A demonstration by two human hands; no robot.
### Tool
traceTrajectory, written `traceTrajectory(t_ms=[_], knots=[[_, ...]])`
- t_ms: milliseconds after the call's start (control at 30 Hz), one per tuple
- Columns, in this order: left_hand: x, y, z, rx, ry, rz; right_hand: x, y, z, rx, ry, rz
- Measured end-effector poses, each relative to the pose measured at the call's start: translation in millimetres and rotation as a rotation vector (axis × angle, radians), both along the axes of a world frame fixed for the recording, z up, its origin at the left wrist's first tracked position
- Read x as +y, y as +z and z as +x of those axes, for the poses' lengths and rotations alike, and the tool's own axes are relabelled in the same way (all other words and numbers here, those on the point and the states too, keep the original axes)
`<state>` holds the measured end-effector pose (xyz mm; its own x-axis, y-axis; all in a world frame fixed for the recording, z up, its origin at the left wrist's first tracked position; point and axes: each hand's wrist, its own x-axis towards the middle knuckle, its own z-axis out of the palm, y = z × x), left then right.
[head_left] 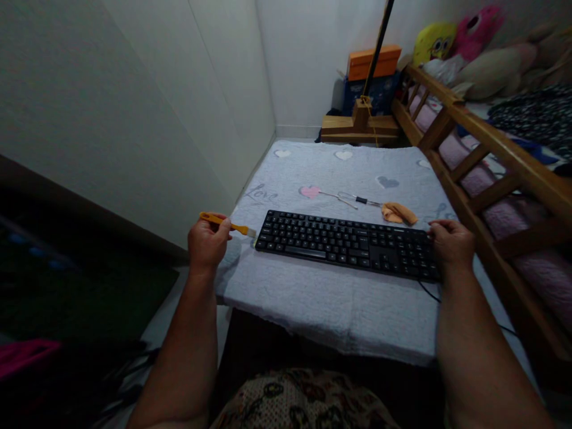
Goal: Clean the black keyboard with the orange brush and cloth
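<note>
A black keyboard (pixel 344 243) lies slightly slanted on a cloth-covered table. My left hand (pixel 209 243) is closed around the orange handle of a small brush (pixel 236 227), whose pale bristles point at the keyboard's left end. At the opposite end, my right hand (pixel 452 243) grips the keyboard's right edge, with the thumb partly hidden. Behind the keyboard lie an orange cloth (pixel 398 213) and a thin tool with a black grip (pixel 361 200), its metal end reaching toward the cloth.
A light cloth with hearts (pixel 286 298) covers the table. The keyboard's cable (pixel 429 292) runs off to the right. A wooden bed rail (pixel 482 137) borders the right side, and a pale wall (pixel 196 107) the left. Behind stand a wooden base with a pole (pixel 360 122) and an orange box (pixel 374 62).
</note>
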<state>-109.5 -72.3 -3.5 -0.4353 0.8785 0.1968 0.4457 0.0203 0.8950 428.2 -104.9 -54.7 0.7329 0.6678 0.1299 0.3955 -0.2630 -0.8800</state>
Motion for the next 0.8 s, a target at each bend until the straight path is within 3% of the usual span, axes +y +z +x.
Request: traceTrajectory(t_ms=[100,233,467,633,800], knots=[[-2,6.1,12,-0.15,-0.02,0.054,1,0.4,0,-0.006,-0.005,-0.004],[-9,10.0,53,-0.313,-0.168,0.024,2,1.4,0,-0.018,-0.021,-0.008],[-21,-1.9,118,-0.305,-0.377,-0.105,3,5.5,-4,0.024,-0.038,-0.008],[-22,-8.0,135,-0.263,-0.416,-0.084,4,6.3,-6,0.058,-0.054,0.001],[-20,-8.3,138,-0.233,-0.4,-0.092,3,8.0,-7,0.034,-0.047,-0.001]])
